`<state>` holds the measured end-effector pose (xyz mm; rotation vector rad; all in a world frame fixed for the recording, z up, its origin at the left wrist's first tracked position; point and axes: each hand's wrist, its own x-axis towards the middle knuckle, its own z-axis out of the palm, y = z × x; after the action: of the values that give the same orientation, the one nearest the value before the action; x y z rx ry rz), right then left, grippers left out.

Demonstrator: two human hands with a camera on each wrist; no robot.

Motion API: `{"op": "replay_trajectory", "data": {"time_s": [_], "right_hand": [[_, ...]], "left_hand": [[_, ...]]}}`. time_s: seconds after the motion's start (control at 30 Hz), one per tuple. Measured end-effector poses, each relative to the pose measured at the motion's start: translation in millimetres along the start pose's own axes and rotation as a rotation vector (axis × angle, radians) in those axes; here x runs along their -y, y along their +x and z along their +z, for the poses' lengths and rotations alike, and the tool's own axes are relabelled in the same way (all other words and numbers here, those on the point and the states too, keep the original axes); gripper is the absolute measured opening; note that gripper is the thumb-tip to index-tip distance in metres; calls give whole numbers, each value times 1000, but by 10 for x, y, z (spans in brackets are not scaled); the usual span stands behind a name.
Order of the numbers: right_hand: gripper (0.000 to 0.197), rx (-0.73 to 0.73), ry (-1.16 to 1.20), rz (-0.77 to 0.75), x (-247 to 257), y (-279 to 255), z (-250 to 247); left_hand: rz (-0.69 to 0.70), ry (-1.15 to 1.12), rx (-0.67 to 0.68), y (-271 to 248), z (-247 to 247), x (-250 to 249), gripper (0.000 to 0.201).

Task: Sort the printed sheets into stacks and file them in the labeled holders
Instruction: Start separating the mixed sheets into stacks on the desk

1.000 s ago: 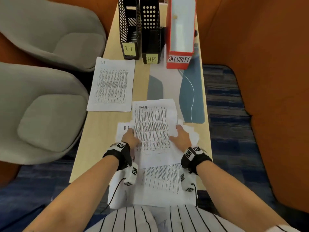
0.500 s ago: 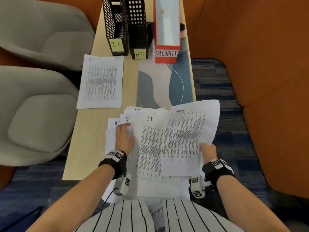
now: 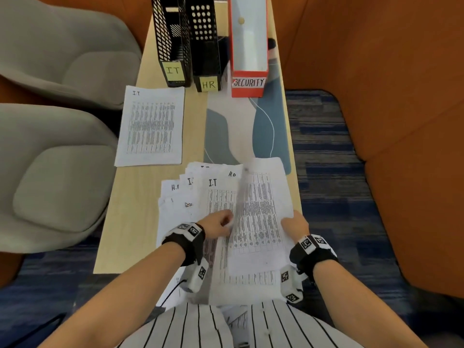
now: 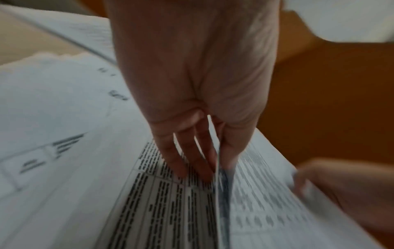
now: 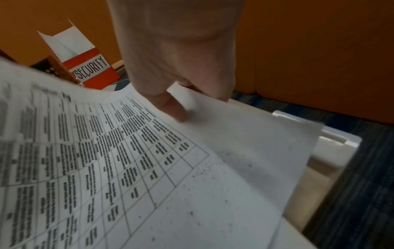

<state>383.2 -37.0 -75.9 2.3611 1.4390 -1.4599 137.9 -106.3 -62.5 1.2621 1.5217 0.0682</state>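
Observation:
Both hands hold one printed sheet above the loose pile at the table's near end. My left hand pinches its raised left edge, thumb on one side and fingers on the other; in the left wrist view the left hand has the sheet edge-on between them. My right hand pinches the right edge; in the right wrist view the right hand has its thumb on top of the sheet. The pile's sheets show IT and HR headings. A sorted IT stack lies to the left.
At the table's far end stand a black IT holder, a black HR holder and a red Security holder, also the Security holder. Grey chairs line the left, an orange wall the right.
The right hand swung the sheet from the right back over the pile. The left hand left the pile and took hold of the sheet's left edge.

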Motion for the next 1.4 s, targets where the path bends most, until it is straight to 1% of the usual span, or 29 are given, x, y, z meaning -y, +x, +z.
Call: {"op": "replay_trajectory", "data": {"time_s": [0.03,0.1,0.13,0.2,0.27,0.3,0.37,0.4,0.43,0.5,0.57,0.6,0.67,0.73,0.77,0.8,0.83,0.9,0.97,1.0,1.03,1.07,1.1,1.13,1.17,1.2,1.27,1.33,1.4], "right_hand": [[40,-6,42,0,-7,-8,-9],[39,-64,55,-17,-22,9,-28],[35,-126,45,-37,-29,16,-52],[29,-253,113,-79,-20,36,-111],[24,-286,245,-173,23,105,-187],[22,-262,279,-230,84,121,-230],[22,-196,314,-326,276,152,-300],[22,-155,339,-367,395,151,-328],[22,-102,359,-406,520,135,-348],[20,14,381,-465,751,80,-357],[22,95,430,-464,913,68,-339],[25,127,472,-437,964,91,-330],[35,256,536,-296,1016,100,-339],[32,451,583,-113,928,72,-334],[28,511,615,-56,838,74,-306],[26,522,643,-36,741,95,-265],[26,500,676,-32,664,113,-224],[27,355,752,-34,560,260,-155],[18,155,783,5,577,438,-170],[11,68,773,17,630,551,-205],[8,12,736,17,705,633,-258],[8,-21,688,-1,785,724,-312],[8,-38,631,-16,880,817,-377],[9,-34,565,-35,964,892,-437],[13,-11,512,-52,1053,937,-498],[25,7,486,-72,1136,979,-548],[43,30,367,-85,1266,1000,-650],[47,-30,190,-164,1327,923,-719],[49,-47,71,-232,1339,808,-683]], "left_hand": [[29,49,26,-13,37,-47,17],[31,58,-20,-32,47,-93,38],[-22,6,-100,-43,16,-73,48],[-152,-123,-296,-69,-91,41,50],[-266,-162,-416,-91,-206,189,53],[-278,-163,-490,-115,-251,226,59],[-179,-161,-730,-140,-339,197,72],[-107,-214,-801,-129,-383,134,77],[-51,-318,-785,-127,-441,34,82],[-45,-551,-594,-44,-561,-128,90],[-76,-616,-427,84,-678,-157,78],[-47,-614,-417,130,-745,-191,65],[-20,-637,-524,252,-860,-201,42],[-46,-650,-606,339,-965,-215,40],[-54,-641,-618,361,-1012,-242,41],[-54,-640,-596,379,-1039,-258,39],[-40,-642,-547,403,-1053,-266,37],[-64,-635,-479,427,-1055,-269,39],[-156,-535,-506,430,-1049,-209,37],[-235,-396,-517,403,-1043,-174,34],[-321,-262,-511,399,-1030,-81,39],[-429,-170,-468,378,-1004,30,55],[-506,-129,-412,352,-960,143,72],[-544,-128,-357,311,-906,221,81],[-538,-117,-333,290,-846,304,81],[-530,-77,-336,228,-796,327,74],[-492,81,-433,178,-700,402,54],[-399,151,-539,140,-645,431,43],[-290,143,-528,124,-589,449,34]]}}
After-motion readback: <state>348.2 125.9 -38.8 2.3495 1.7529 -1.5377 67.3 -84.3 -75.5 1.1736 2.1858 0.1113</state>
